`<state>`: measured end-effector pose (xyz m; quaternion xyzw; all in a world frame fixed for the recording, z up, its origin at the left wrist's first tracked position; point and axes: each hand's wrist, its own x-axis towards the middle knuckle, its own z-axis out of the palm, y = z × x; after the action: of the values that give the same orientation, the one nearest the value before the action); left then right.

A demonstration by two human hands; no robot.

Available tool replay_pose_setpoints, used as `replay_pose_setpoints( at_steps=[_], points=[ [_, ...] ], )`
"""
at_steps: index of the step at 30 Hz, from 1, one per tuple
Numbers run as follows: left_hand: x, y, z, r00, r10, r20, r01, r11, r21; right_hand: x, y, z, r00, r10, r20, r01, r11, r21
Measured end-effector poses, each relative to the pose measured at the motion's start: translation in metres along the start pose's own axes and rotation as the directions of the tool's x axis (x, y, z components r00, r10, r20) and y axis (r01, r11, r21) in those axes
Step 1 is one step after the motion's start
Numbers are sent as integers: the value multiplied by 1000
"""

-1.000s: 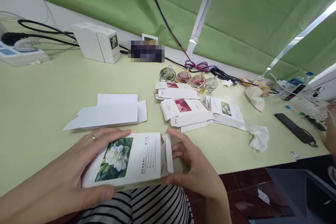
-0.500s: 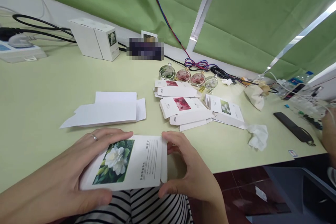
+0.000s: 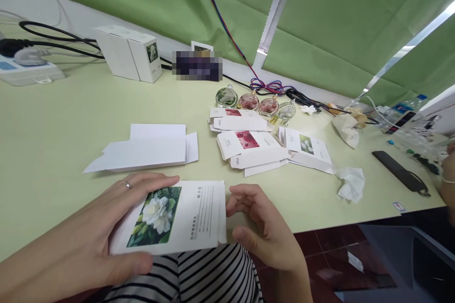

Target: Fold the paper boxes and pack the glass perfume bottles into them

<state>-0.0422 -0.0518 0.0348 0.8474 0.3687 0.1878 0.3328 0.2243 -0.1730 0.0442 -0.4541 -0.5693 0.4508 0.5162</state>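
Observation:
A white carton (image 3: 188, 213) printed with a white flower and lines of text lies across my lap at the table's front edge. My left hand (image 3: 121, 222), with a ring on one finger, is closed around the carton's left end, thumb on the near edge and fingers along the far edge. Just off the carton's right end, my right hand (image 3: 259, 222) is apart from it, fingers curled and thumb separated, holding nothing. Beyond the hands lies a white folded cardboard piece (image 3: 156, 149), its plain side up.
Partly flattened cartons with red flowers (image 3: 256, 149) and a white-flower carton (image 3: 307, 149) lie mid-table. Several round glass bottles (image 3: 226, 98) stand behind them. Two upright white boxes (image 3: 128, 54), a power strip (image 3: 30, 71), crumpled tissue (image 3: 350, 183) and a black strap-ended case (image 3: 400, 170) surround them.
My right hand has moved away from the carton's right end, to the right. My left hand keeps its hold, and the carton has barely shifted.

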Motion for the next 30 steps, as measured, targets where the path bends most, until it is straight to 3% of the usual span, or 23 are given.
replay_pose_setpoints(
  at_steps=[9,13,16,18,22,24,26,28,30],
  points=[
    [0,1,1,1000,11,-10,-10,999,35,0,0,0,1000,19,-7,-18,999,47],
    [-1,2,0,1000,-8,-18,8,999,31,-1,0,-5,998,40,52,-41,999,28],
    [0,5,-1,999,-35,-20,35,999,20,-1,-4,-2,998,14,65,-8,994,-105],
    [0,8,0,1000,-11,-7,11,1000,10,3,-9,8,1000,0,26,8,960,-279],
    [0,10,0,999,42,6,-42,999,-31,22,-23,42,991,60,116,29,764,-644],
    [-3,5,-2,1000,17,6,-17,997,-81,31,-28,55,978,103,179,68,660,-749],
    [-6,-3,-5,1000,-23,8,24,989,-144,32,-30,58,971,120,205,92,609,-788],
    [-9,-12,-8,998,-53,-14,50,981,-185,23,-27,49,981,85,174,80,640,-764],
    [-11,-18,-9,997,-76,-31,69,981,-180,4,-23,30,1000,18,26,5,718,-696]
  ],
)
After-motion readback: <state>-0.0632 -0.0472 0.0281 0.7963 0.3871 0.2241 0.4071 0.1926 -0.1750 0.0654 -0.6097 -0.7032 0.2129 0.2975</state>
